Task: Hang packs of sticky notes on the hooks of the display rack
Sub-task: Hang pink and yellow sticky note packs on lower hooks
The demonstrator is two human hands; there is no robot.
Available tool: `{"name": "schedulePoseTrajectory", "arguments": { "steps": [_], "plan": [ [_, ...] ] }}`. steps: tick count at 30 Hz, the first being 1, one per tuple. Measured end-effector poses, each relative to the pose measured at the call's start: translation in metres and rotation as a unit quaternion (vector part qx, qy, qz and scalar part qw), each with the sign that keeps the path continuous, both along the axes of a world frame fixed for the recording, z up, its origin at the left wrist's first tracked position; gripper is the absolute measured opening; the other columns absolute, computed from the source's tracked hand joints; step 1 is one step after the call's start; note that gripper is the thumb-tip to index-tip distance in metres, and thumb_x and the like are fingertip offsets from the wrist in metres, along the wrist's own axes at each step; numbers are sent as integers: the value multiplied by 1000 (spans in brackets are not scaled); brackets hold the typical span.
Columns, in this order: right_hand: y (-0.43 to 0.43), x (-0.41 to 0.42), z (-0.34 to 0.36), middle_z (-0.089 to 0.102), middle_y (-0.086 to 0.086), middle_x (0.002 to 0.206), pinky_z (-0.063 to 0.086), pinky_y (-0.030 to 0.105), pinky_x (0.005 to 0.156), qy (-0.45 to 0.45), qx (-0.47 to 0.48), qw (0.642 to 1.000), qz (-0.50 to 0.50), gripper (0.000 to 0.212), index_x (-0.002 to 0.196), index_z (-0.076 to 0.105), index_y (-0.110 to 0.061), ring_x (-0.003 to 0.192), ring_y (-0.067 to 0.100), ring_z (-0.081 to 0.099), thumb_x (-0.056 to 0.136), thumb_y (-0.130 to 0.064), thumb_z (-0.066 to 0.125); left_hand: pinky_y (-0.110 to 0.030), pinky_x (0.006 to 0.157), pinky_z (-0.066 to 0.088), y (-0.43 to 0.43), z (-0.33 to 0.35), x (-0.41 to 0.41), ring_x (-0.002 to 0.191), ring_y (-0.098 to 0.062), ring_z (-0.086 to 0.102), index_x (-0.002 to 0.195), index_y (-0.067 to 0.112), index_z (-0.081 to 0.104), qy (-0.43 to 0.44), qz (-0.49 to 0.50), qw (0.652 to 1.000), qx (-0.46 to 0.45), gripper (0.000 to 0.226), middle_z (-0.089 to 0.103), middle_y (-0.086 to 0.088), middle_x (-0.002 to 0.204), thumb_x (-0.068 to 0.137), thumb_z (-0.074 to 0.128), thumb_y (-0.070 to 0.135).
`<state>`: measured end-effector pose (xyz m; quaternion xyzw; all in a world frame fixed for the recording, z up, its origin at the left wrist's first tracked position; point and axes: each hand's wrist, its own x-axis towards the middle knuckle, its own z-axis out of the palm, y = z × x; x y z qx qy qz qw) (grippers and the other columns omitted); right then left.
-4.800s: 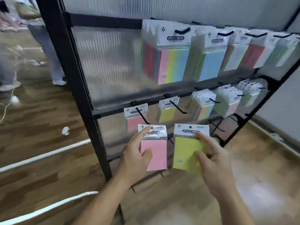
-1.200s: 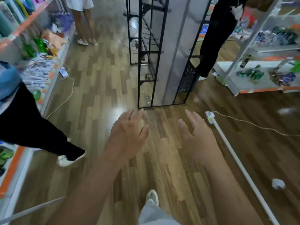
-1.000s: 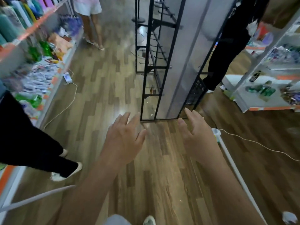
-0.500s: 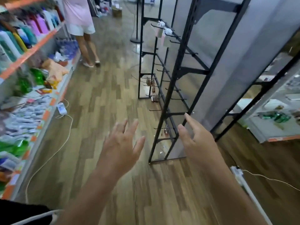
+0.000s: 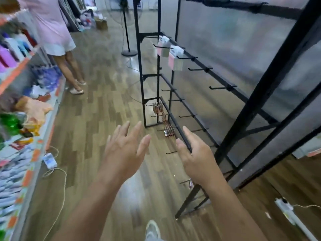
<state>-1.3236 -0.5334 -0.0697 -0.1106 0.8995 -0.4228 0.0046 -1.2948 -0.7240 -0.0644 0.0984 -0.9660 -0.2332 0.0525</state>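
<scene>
View swung: rack (image 5: 250,108) now close, running along my right.
Left hand (image 5: 124,153), right hand (image 5: 196,159) raised; fingers (image 5: 136,131) spread, released, holding nothing.

Pale packs (image 5: 171,54) on hooks (image 5: 163,47) far beyond the fingers (image 5: 137,129), blurred, print unreadable, small reddish items (image 5: 168,131) just past them too smeared to identify, shelf goods (image 5: 13,119) to their left a blur, display rack (image 5: 260,94) cut by top and right edges, shoe (image 5: 152,229) cropped below

Lower centre: left hand (image 5: 123,152) and right hand (image 5: 196,157) held out, fingers spread, palms down. Black rack (image 5: 260,94) on the right, hooks (image 5: 220,87) jutting left, a few pale packs (image 5: 174,62) hanging upper centre. Stocked shelf (image 5: 26,119) along left edge.
</scene>
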Motion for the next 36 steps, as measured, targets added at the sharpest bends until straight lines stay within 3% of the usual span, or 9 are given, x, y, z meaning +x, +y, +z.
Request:
{"name": "schedulePoseTrajectory", "arguments": {
  "steps": [4, 9, 16, 19, 23, 27, 31, 34, 36],
  "plan": [
    [-44, -95, 9, 35, -4, 154, 16, 13, 106, 4, -7, 999, -34, 55, 151, 31, -19, 140, 6, 29, 100, -38, 43, -47, 120, 16, -50, 10, -85, 150, -23, 13, 152, 35, 27, 7, 7, 1000, -7, 82, 23, -4, 161, 79, 10, 70],
    [-82, -188, 20, 31, -4, 156, 15, 18, 112, 1, 8, 998, -61, 56, 152, 29, -20, 143, 5, 23, 100, -38, 42, -44, 121, 14, -101, 22, -187, 150, -21, 11, 152, 34, 25, 3, -8, 1000, 13, 67, 21, -4, 161, 91, 23, 61],
    [-139, -306, 10, 27, -7, 158, 16, 22, 114, -14, 15, 989, -148, 57, 152, 26, -23, 144, 6, 21, 100, -39, 43, -46, 121, 16, -157, 11, -345, 149, -21, 14, 152, 32, 26, 26, -100, 994, 23, 59, 22, -4, 161, 97, 34, 53],
    [-171, -354, 12, 22, -3, 160, 16, 32, 119, -20, 31, 979, -202, 59, 153, 24, -24, 148, 13, 14, 100, -40, 43, -44, 121, 14, -187, 12, -409, 149, -20, 13, 152, 32, 27, 42, -155, 987, 10, 59, 21, -3, 161, 97, 36, 52],
    [-203, -407, 15, 7, 1, 163, 11, 47, 121, -45, 92, 954, -280, 63, 154, 15, -30, 150, 24, -4, 99, -44, 43, -49, 119, 9, -217, 14, -496, 150, -24, 10, 151, 32, 30, 70, -245, 966, -47, 56, 21, -3, 161, 98, 40, 48],
    [-225, -448, 13, -8, 3, 163, 2, 51, 120, -85, 178, 926, -323, 66, 154, 5, -35, 148, 31, -15, 99, -48, 39, -54, 118, 4, -223, 9, -566, 151, -25, 3, 154, 37, 15, 60, -330, 934, -126, 58, 9, 3, 164, 100, 32, 51],
    [-238, -490, -1, 3, 0, 163, 13, 45, 121, -90, 96, 924, -359, 70, 155, 6, -30, 150, 23, -1, 98, -47, 44, -55, 118, 6, -221, -6, -633, 151, -26, 5, 155, 34, 11, 32, -381, 913, -142, 60, 9, 1, 164, 101, 30, 51],
    [-240, -528, -11, 19, -6, 159, 23, 36, 115, -77, 17, 904, -421, 72, 154, 11, -27, 146, 15, 20, 96, -43, 51, -50, 120, 12, -216, -17, -685, 150, -22, 11, 155, 26, 17, -15, -387, 918, -83, 63, 16, -3, 162, 100, 37, 48],
    [-240, -553, -16, 27, -6, 157, 27, 38, 113, -83, -39, 878, -470, 74, 154, 10, -27, 143, 17, 27, 96, -39, 53, -46, 119, 20, -212, -21, -720, 147, -22, 20, 154, 18, 21, -22, -391, 920, -30, 64, 23, -7, 159, 100, 44, 42]
  ]
}}
